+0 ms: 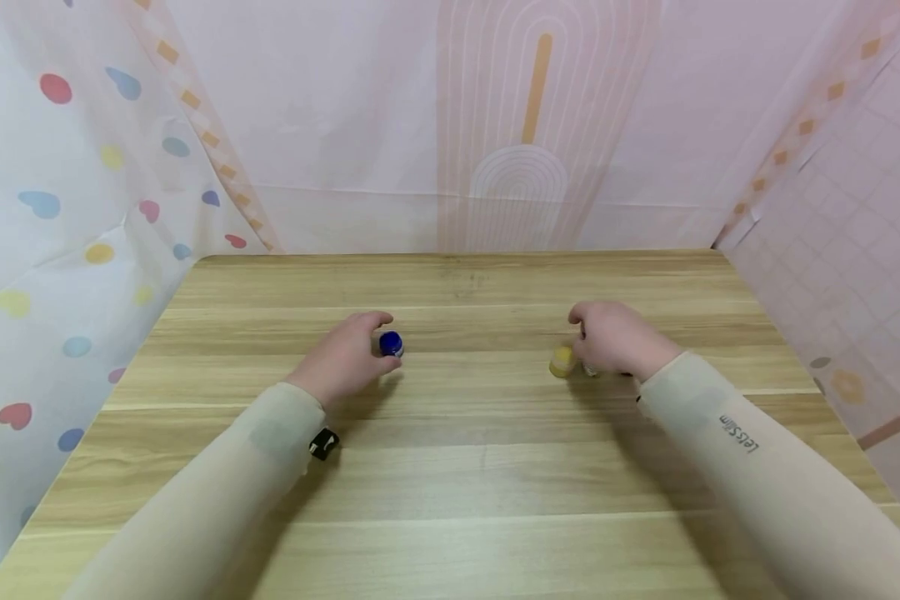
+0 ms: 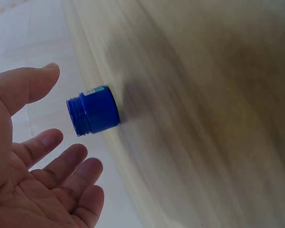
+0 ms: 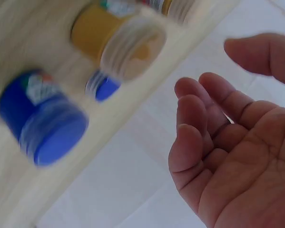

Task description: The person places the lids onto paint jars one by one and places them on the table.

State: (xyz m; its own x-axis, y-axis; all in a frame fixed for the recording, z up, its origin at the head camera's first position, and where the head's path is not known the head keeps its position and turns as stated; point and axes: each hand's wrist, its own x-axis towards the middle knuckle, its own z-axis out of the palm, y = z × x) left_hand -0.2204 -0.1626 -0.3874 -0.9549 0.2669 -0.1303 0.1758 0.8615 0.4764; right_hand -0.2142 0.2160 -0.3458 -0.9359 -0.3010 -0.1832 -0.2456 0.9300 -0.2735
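Observation:
In the head view, my left hand [image 1: 345,354] reaches around a small blue jar [image 1: 392,343], thumb and fingers apart. The left wrist view shows this blue jar [image 2: 95,111] standing lidless on the table, its threaded neck bare, with a gap between it and the hand [image 2: 42,166]. My right hand [image 1: 613,337] hovers beside a yellow jar [image 1: 562,362], partly covering another jar [image 1: 590,370]. In the right wrist view, the loosely bent fingers of the right hand [image 3: 242,137] hold nothing. Near them stand a blue jar [image 3: 42,118] and the yellow jar [image 3: 97,31], both with clear lids.
A smaller-looking blue item [image 3: 102,85] and part of another jar [image 3: 175,7] appear farther off in the right wrist view. The wooden table [image 1: 450,467] meets patterned curtains [image 1: 330,125] at its back and sides. A black piece [image 1: 324,443] shows under the left sleeve.

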